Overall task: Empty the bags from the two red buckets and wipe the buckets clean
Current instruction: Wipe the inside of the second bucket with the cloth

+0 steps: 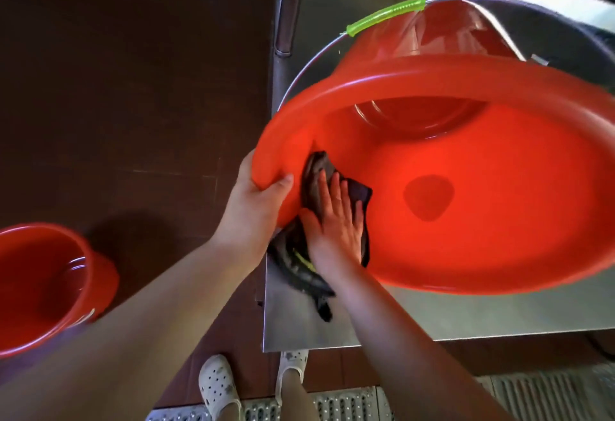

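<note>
Under the right hand (336,224), a cloth (314,174) presses the bucket (466,187) wall.

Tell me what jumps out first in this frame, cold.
The big red bucket fills the right side, tipped toward the camera over a steel counter. The left hand grips its rim while the right hand presses a dark cloth flat against the inner wall. A second bucket stands on the floor at the lower left.
</note>
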Demonstrator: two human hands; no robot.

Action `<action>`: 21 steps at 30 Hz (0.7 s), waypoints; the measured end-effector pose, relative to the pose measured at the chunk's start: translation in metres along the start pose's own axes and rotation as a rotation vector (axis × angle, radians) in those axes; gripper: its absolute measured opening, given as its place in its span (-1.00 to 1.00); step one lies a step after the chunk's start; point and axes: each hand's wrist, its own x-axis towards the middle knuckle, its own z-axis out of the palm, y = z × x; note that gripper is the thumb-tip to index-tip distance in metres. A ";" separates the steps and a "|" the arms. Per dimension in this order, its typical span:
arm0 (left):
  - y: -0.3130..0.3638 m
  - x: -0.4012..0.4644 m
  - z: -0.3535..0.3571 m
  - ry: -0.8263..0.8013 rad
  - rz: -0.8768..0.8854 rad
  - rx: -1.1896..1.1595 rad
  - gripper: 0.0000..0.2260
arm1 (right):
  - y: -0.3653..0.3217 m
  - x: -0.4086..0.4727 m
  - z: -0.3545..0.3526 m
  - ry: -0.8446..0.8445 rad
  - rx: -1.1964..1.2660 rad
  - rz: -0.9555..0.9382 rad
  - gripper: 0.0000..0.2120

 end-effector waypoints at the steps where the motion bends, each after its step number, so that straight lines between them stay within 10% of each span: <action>1: 0.001 -0.001 0.000 0.005 0.010 -0.004 -0.59 | -0.004 -0.010 0.001 -0.001 0.039 -0.014 -0.32; 16: 0.054 0.038 -0.032 -0.065 0.294 0.322 -0.47 | 0.065 0.137 -0.036 -0.163 -0.391 0.049 -0.39; 19: 0.031 0.041 -0.034 -0.027 0.144 0.298 -0.26 | 0.063 0.144 -0.032 -0.126 -0.376 0.077 -0.38; 21: 0.008 0.038 -0.025 -0.029 -0.009 0.270 -0.46 | 0.062 0.143 -0.030 -0.105 -0.337 0.088 -0.37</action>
